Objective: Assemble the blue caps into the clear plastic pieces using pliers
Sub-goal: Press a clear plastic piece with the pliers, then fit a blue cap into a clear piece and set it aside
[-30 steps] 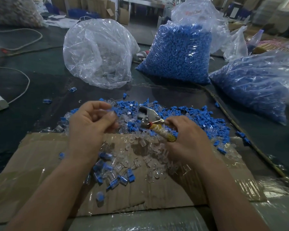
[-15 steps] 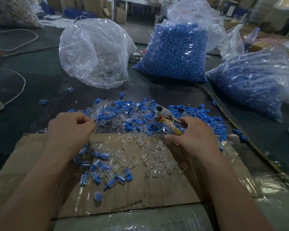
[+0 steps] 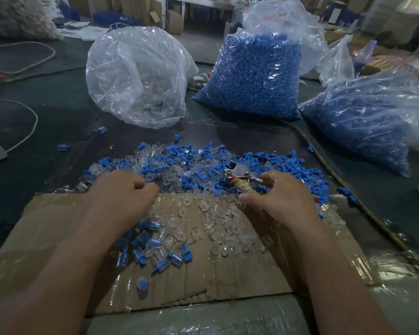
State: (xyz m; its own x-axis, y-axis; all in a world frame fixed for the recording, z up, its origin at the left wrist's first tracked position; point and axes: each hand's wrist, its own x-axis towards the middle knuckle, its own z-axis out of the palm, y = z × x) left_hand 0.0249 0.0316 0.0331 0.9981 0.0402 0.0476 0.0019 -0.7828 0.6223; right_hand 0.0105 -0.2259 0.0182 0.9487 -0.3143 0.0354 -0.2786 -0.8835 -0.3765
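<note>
L hand [image 3: 121, 197] curled, contents hidden; R hand [image 3: 279, 198] gripping pliers [image 3: 238, 176] over pile [image 3: 179, 163] — seat cap square w/ clear pc before squeezing.

A dark table [image 3: 58, 122] carries a taped cardboard sheet [image 3: 203, 281] under both hands' fingers [image 3: 145, 187]. Loose blue caps [image 3: 298, 165] and clear plastic pieces [image 3: 203, 204] lie just beyond the fingertips. Farther past them stand a clear bag [image 3: 136, 76] and two bags of blue caps [image 3: 254, 73].
</note>
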